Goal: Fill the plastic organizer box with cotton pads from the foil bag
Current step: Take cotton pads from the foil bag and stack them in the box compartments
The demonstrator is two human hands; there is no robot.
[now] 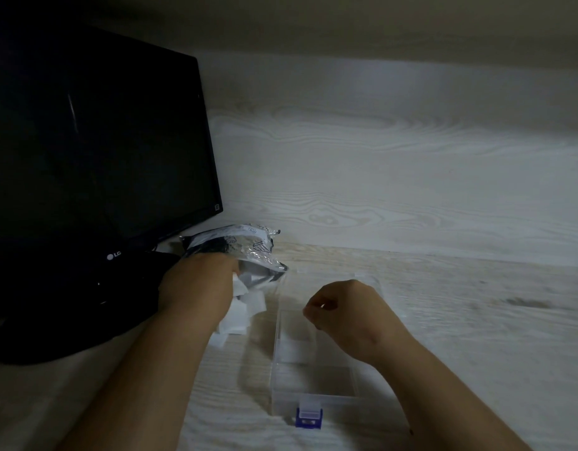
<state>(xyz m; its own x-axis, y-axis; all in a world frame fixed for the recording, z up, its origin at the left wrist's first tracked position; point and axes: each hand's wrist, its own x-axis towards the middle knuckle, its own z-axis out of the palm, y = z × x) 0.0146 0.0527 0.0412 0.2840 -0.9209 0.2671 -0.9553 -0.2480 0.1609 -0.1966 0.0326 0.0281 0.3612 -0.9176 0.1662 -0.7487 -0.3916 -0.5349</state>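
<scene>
Left hand (pixel 196 288) in foil bag (pixel 248 245) mouth, 10 o'clock of organizer box (pixel 330 402), to pull cotton pads (pixel 250 304); grip can't tell. Right hand (pixel 346 314) curled, seemingly empty, above box.

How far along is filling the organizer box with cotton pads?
Done: the foil bag is open, and cotton pads lie spilled beside the clear organizer box. In hand: the left hand is at the pile, its grip hidden; the right hand hovers curled over the box. Left: most filling; the near compartment looks empty.
</scene>
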